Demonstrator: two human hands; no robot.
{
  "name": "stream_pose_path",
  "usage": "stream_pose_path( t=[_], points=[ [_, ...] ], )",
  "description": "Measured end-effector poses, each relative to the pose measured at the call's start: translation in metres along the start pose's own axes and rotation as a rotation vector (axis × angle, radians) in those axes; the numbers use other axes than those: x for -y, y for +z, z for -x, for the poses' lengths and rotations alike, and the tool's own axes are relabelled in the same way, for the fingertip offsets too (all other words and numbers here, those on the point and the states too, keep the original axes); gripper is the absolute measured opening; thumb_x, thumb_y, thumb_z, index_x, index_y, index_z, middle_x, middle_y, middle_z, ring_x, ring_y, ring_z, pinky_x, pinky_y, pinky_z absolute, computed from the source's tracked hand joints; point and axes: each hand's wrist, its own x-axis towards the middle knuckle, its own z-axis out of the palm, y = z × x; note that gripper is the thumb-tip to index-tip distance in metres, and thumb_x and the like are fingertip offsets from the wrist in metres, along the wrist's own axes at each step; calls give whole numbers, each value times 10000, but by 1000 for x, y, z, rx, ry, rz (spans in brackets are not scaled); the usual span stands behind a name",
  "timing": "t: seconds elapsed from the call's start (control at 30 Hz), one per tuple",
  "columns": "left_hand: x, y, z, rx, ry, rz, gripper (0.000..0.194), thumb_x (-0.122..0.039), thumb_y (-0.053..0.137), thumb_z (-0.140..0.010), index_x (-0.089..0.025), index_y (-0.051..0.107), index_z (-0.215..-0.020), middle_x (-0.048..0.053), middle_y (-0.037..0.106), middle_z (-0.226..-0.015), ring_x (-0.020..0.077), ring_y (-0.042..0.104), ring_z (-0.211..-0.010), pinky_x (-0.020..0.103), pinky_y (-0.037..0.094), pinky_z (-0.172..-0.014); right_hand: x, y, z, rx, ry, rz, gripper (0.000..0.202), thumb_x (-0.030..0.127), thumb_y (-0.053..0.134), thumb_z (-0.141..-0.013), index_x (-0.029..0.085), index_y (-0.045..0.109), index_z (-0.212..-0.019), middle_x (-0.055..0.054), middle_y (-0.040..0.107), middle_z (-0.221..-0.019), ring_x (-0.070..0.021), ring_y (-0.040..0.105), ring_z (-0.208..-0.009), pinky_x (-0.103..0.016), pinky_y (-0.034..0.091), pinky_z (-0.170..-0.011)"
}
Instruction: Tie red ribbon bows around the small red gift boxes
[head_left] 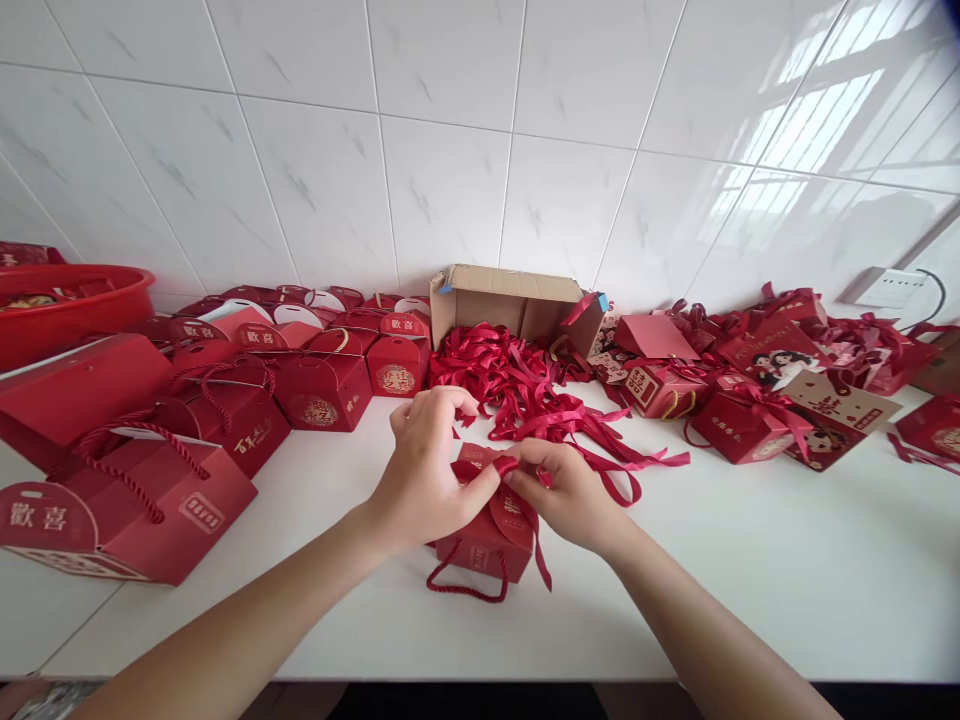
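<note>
A small red gift box [480, 560] with a twisted rope handle [469, 597] stands on the white table in front of me. Above its top, my left hand [427, 470] pinches a dark red ribbon [505, 464] with the thumb, its other fingers curled. My right hand [566, 490] has thumb and index finger closed on the same ribbon from the right. One ribbon end [543, 560] hangs down the box's right side. Part of the lid is hidden behind my hands.
Behind the box, loose red ribbons [517, 380] spill from a cardboard box [510, 285] against the tiled wall. Red gift boxes [322, 385] crowd the left, near a red basin [82, 300]. Ribbon-tied boxes [750, 415] lie at the right. The table's front edge [480, 680] is close.
</note>
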Motion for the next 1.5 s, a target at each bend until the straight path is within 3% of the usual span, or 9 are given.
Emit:
stream_pose_path(
  t=[0.2,0.3,0.43,0.57,0.77,1.07,1.17,1.3,1.5],
  points=[
    [27,-12,6,275,-381,390,213,-291,508,-750,-228,450,-945,37,514,-979,224,515,-1003,384,399,-908,-9,8,2,-47,-35,-101,205,243,496,-899,213,692,-951,-53,700,-961,-189,622,-899,-321,488,-793],
    [34,-9,9,449,-614,460,264,-451,563,-785,-213,457,-828,-3,512,-813,176,540,-789,299,446,-710,-9,5,1,3,-46,-151,205,261,517,-894,210,714,-923,-50,715,-960,-190,629,-915,-335,480,-840],
    [32,-16,9,664,-693,547,365,-472,563,-804,-194,426,-611,-60,393,-541,93,361,-470,223,299,-463,0,6,-2,15,117,-238,210,286,539,-864,177,718,-858,-42,707,-829,-160,624,-751,-279,486,-689],
    [18,-38,2,623,-575,518,340,-436,562,-813,-195,466,-592,-48,414,-527,100,383,-461,225,318,-456,6,15,-6,-127,216,-148,148,224,582,-772,169,698,-846,-9,666,-703,-132,578,-629,-238,450,-579],
    [-10,-63,-15,492,-214,205,152,-343,631,-750,-209,639,-678,-11,583,-642,146,511,-598,236,409,-556,9,20,-6,-163,50,50,191,167,524,-774,190,712,-798,-10,659,-659,-141,556,-606,-256,441,-601],
    [3,-6,-56,117,14,-181,176,-363,637,-764,-197,641,-826,37,620,-870,218,579,-825,322,438,-748,8,15,-1,-107,-22,43,309,338,522,-869,175,566,-610,8,495,-589,-118,421,-587,-253,362,-579],
    [13,-1,-44,13,-47,-121,208,-388,576,-829,-187,609,-792,50,615,-846,220,579,-845,336,447,-785,1,15,-1,-119,18,-20,308,341,504,-882,174,550,-627,10,497,-610,-117,420,-593,-249,354,-571],
    [15,-10,-17,355,-193,259,237,-442,646,-788,-208,687,-797,25,690,-822,197,634,-812,294,492,-769,-2,14,-1,-95,3,-38,311,369,487,-896,173,565,-667,3,527,-635,-122,448,-610,-248,357,-569],
    [11,-4,2,199,-257,356,153,-353,652,-798,-212,709,-796,33,725,-857,209,659,-845,311,508,-804,-1,20,1,-267,84,-144,194,362,565,-850,212,453,-900,22,632,-669,-120,499,-569,-242,397,-565]
  ],
)
